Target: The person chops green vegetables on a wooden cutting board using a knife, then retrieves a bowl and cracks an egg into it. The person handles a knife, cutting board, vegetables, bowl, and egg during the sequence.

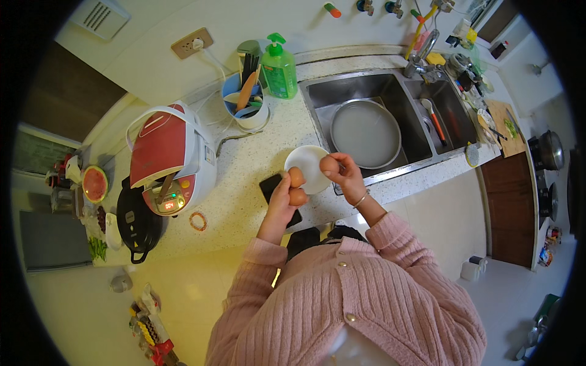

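Observation:
My left hand [280, 201] grips two brown eggs, an upper egg [296, 176] and a lower egg [298, 197], at the left side of a white bowl [306, 158]. Over the bowl's right side, my right hand [350, 179] holds a third brown egg [329, 165] between thumb and fingers. All three shells look whole. The bowl stands on the speckled countertop [247, 174], and no contents show in the part I can see. Partly under my left hand lies a black smartphone [271, 185].
A double sink [414, 132] holds a round metal pan [365, 133] with greyish liquid. Beyond the bowl stand a green pump bottle [279, 68] and a utensil holder [252, 120]. Leftward are a red-and-white rice cooker [165, 142], a black electric griddle [137, 224] and a beaded bracelet [198, 221].

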{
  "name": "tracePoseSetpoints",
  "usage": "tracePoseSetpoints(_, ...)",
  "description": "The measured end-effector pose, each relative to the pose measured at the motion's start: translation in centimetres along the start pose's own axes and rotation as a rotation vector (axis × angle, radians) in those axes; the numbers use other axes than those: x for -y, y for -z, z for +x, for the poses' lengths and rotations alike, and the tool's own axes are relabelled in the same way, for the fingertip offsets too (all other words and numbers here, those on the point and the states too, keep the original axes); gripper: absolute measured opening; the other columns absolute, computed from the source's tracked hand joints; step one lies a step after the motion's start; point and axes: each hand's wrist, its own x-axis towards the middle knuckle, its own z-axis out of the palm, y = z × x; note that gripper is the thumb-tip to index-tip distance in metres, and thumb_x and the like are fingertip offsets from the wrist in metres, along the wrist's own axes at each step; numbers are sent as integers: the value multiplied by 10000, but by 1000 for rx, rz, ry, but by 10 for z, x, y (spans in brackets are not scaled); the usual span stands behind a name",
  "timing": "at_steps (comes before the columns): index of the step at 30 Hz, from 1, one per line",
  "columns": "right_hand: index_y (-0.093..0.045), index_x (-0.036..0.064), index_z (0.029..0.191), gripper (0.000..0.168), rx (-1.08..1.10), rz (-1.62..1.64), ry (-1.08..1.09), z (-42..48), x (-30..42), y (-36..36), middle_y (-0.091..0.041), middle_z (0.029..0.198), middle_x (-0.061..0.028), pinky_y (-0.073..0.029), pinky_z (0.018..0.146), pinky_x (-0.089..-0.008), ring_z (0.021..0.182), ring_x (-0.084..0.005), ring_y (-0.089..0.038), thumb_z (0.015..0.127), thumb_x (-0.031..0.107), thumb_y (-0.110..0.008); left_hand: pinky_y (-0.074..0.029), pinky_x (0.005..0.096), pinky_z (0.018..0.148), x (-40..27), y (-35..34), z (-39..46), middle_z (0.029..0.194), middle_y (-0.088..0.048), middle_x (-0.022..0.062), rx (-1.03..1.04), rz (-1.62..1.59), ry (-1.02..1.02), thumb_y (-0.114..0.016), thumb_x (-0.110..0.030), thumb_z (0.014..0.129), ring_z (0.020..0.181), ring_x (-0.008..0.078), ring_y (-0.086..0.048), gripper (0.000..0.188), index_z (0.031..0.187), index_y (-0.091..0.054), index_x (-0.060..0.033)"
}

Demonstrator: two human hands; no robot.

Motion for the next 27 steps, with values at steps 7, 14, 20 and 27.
tracePoseSetpoints(7, -453, 46, 1106, 431, -96, -408, 598, 4, 28, -46, -527, 1043, -89, -416, 845, -290, 1003, -181, -504, 718, -1, -636, -461, 352, 675, -8, -22, 13, 1000, -554, 56, -73, -115, 175, -401, -469, 870, 782, 162, -518, 437, 1128, -458, -121)
tracePoseSetpoints(14, -483, 49, 1091, 429, -72, -517, 419, 16, -8, -29, -536, 1041, -93, -409, 829, -293, 942, -211, -521, 701, 50, -662, -476, 356, 647, -13, -20, 25, 1022, -556, 64, 17, 10, 164, -385, -473, 875, 789, 178, -545, 454, 1133, -452, -105)
tracePoseSetpoints(20, -484, 71, 1077, 288, -12, 206, -144, 25, 21, -15, -519, 1013, -50, -431, 784, -270, 935, -156, -509, 819, 173, -561, -485, 330, 621, -26, -10, 28, 994, -574, 77, 58, 230, 131, -418, -467, 866, 759, 181, -559, 469, 1152, -438, -96)
tracePoseSetpoints(27, -487, 48, 1083, 280, 230, -56, -360, 47, 13, 10, -537, 706, -73, -375, 469, -240, 502, -114, -443, 834, 170, -525, -473, 273, 666, -41, -10, 43, 981, -565, 77, 172, 424, 51, -467, -430, 861, 808, 145, -565, 475, 1124, -450, -35)
